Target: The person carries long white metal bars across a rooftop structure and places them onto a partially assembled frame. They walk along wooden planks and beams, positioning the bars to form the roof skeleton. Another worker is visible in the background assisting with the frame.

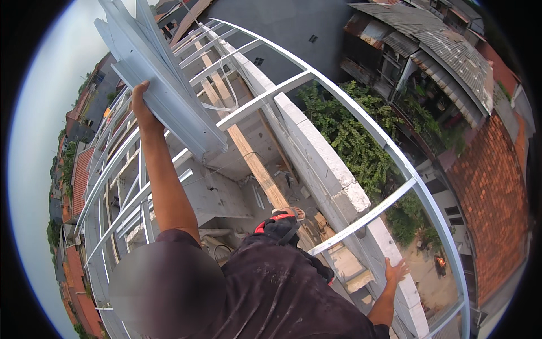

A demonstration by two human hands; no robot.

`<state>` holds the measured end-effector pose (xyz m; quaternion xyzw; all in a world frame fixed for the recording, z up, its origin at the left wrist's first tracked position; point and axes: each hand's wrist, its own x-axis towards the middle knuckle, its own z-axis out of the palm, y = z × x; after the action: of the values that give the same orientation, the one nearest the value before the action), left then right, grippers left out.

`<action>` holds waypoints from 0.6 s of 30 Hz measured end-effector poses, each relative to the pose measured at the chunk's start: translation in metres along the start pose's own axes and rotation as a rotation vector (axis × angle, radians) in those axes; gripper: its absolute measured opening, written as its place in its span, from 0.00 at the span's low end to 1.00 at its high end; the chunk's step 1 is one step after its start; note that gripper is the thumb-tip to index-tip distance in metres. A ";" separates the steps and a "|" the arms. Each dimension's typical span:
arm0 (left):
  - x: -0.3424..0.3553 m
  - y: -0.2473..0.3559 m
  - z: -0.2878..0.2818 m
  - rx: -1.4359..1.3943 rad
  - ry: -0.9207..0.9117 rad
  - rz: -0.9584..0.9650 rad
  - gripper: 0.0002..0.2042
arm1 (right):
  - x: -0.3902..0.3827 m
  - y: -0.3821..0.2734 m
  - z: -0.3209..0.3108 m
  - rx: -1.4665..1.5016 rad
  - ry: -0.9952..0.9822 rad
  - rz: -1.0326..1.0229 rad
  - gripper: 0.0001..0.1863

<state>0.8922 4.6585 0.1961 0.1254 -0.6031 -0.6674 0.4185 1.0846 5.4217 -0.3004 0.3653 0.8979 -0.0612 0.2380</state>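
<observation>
Left hand (148, 113) is clamped on a bunch of silver metal channels (161, 85), tilted above the metal framing (389, 144); right hand (395, 273) is just splayed, grip loose, on the block wall (389, 243).

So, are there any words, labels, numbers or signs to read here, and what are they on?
No text can be read.
Nearest right-hand crossbar: faint marks, perhaps print, too small to read.
Metal sheets in the left hand: nothing readable.
Shirt: pale smudges, nothing readable.
</observation>
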 end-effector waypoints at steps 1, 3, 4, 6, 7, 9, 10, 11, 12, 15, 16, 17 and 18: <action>-0.009 -0.002 -0.003 -0.006 0.019 0.001 0.24 | 0.000 -0.001 -0.002 0.005 -0.007 0.008 0.60; -0.042 -0.004 -0.010 -0.011 0.057 0.002 0.26 | 0.000 -0.003 -0.004 0.014 -0.028 0.023 0.61; -0.062 -0.010 -0.014 -0.001 0.063 -0.044 0.27 | -0.004 -0.004 -0.005 0.000 -0.005 0.024 0.61; -0.101 -0.022 -0.024 0.021 0.074 -0.131 0.28 | -0.013 -0.014 -0.006 -0.023 0.038 0.021 0.62; -0.115 -0.030 -0.032 0.052 0.074 -0.165 0.29 | -0.016 -0.019 -0.008 -0.018 0.034 0.011 0.62; -0.141 -0.054 -0.047 0.064 0.091 -0.225 0.29 | -0.021 -0.021 -0.013 -0.006 0.033 0.002 0.62; -0.154 -0.066 -0.051 0.042 0.110 -0.254 0.29 | -0.025 -0.019 -0.011 -0.003 0.015 -0.011 0.62; -0.164 -0.075 -0.057 -0.009 0.091 -0.319 0.29 | -0.025 -0.020 -0.012 0.006 0.009 -0.024 0.61; -0.174 -0.081 -0.064 -0.062 0.079 -0.380 0.30 | -0.023 -0.024 -0.016 0.013 0.006 -0.044 0.61; -0.191 -0.103 -0.058 -0.120 0.099 -0.442 0.33 | -0.022 -0.027 -0.022 0.016 -0.062 -0.056 0.61; -0.196 -0.106 -0.052 -0.120 0.135 -0.459 0.34 | -0.019 -0.025 -0.019 0.047 -0.100 -0.050 0.61; -0.195 -0.118 -0.053 -0.176 0.089 -0.506 0.35 | -0.012 -0.022 -0.024 0.075 -0.122 -0.044 0.61; -0.198 -0.133 -0.059 -0.230 0.055 -0.550 0.35 | -0.010 -0.019 -0.031 0.056 -0.151 -0.077 0.60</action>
<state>0.9997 4.7475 -0.0057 0.2536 -0.4556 -0.8159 0.2497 1.0655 5.4105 -0.2700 0.3312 0.8887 -0.1227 0.2923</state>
